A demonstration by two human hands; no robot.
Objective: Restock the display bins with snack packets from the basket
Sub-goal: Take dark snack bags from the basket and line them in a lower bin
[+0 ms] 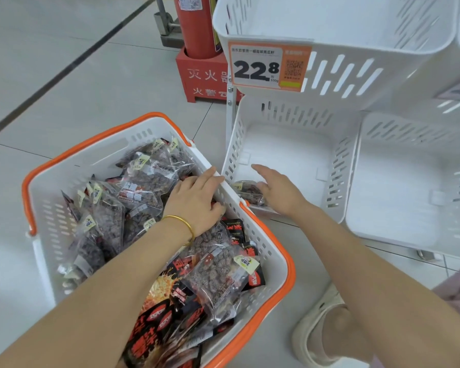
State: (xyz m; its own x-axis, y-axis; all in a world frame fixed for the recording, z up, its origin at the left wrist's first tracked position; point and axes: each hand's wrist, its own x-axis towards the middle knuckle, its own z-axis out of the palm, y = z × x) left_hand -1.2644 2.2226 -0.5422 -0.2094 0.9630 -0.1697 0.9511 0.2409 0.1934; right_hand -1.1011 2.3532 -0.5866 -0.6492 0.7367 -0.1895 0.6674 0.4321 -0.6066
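The white basket with orange handles (282,251) stands on the floor, filled with several clear packets of dark snacks (144,181) and black-and-red packets (160,314). My left hand (194,200), a gold bangle on its wrist, lies on the packets near the basket's right rim with its fingers stretched toward that rim. My right hand (276,187) is inside the lower white display bin (337,176), fingers straight. Its thumb is right beside a clear snack packet (246,191) that lies in the bin's near left corner. I see no other packet in that bin.
An upper white bin (356,51) with an orange price tag (268,66) reading 22.8 overhangs the lower one. A second low bin (398,197) stands to the right. A red fire extinguisher in its stand (197,49) is behind. My shoe (322,322) is on the tiled floor.
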